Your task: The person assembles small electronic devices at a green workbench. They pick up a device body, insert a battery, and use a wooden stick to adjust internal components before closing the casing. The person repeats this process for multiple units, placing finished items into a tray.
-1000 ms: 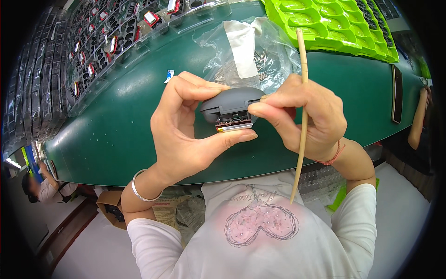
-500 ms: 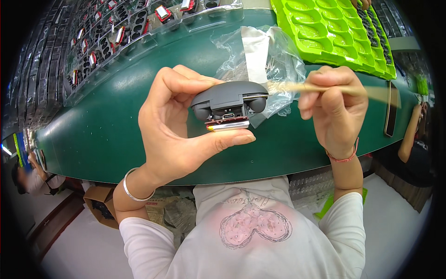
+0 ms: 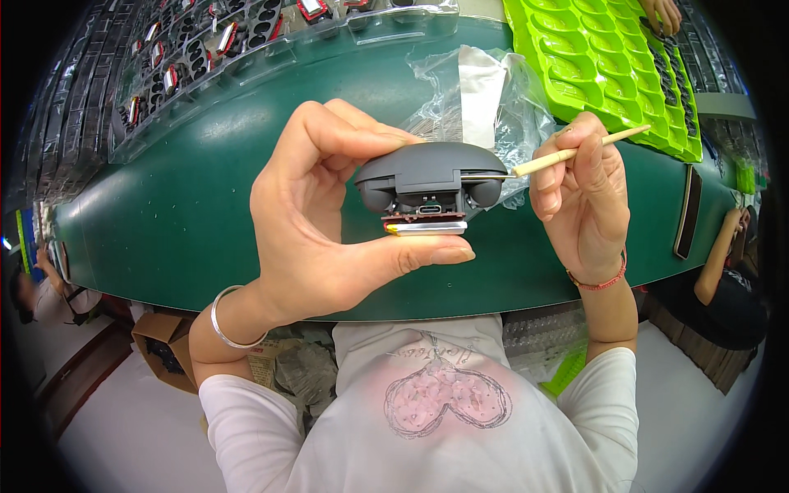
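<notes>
My left hand [image 3: 306, 209] is closed around a black earphone charging case [image 3: 427, 167], fingers on top and thumb underneath. A red circuit board [image 3: 396, 218] with a charging port and a silver battery [image 3: 429, 228] show on its underside, above my thumb. My right hand [image 3: 585, 193] pinches a pale wooden stick [image 3: 567, 156]. Between the stick's blunt end and the case's hinge runs a thin metal pin [image 3: 486, 177]; whether it is fixed to the stick, I cannot tell. Behind the case lies a clear plastic bag [image 3: 516, 107] with many thin metal pins and a white paper strip.
A clear tray [image 3: 246, 62] of similar part-built cases fills the far left of the green table [image 3: 189, 222]. A bright green moulded tray [image 3: 567, 66] stands at the far right, another person's hand [image 3: 662, 15] by it. A phone-like slab [image 3: 687, 212] lies at right.
The wooden stick was a blur before; it now shows sharply, more tilted, its end at the metal pin by the hinge. The case has shifted slightly right in view, and my right hand slightly left.
</notes>
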Available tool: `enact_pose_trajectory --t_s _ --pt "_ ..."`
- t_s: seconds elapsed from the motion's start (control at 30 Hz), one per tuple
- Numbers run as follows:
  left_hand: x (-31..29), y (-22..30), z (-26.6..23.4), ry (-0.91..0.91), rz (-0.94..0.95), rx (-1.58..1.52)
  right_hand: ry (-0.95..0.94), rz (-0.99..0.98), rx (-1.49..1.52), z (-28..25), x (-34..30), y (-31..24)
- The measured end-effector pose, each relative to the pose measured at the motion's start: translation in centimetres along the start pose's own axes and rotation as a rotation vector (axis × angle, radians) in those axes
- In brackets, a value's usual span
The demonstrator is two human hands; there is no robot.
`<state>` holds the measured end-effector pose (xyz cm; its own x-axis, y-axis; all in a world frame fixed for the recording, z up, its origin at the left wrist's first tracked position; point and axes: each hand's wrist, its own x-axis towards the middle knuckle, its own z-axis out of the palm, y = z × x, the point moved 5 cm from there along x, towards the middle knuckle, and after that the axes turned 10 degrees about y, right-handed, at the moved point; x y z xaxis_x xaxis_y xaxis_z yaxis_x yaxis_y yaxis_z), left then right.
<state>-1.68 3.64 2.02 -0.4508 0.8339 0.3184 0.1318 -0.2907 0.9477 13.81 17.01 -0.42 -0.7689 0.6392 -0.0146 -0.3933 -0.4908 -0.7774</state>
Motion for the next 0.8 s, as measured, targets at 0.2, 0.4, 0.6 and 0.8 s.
enact_pose_trajectory --t_s 0.2,0.4,0.6,0.8 --pt "0.0 -0.4 0.1 0.02 -0.049 -0.006 -0.038 -0.045 -0.015 0.0 0.0 -0.1" --pt "-0.2 -0.6 0.5 0.004 -0.07 -0.038 -0.006 -0.152 -0.076 -0.2 -0.2 -0.5" --pt "-0.1 -0.6 0.4 0.019 -0.077 -0.032 -0.01 -0.292 -0.268 0.4 -0.4 -1.3" --pt "-0.2 -0.4 0.5 0.034 -0.067 -0.01 0.044 -0.332 -0.303 0.3 -0.5 -1.3"
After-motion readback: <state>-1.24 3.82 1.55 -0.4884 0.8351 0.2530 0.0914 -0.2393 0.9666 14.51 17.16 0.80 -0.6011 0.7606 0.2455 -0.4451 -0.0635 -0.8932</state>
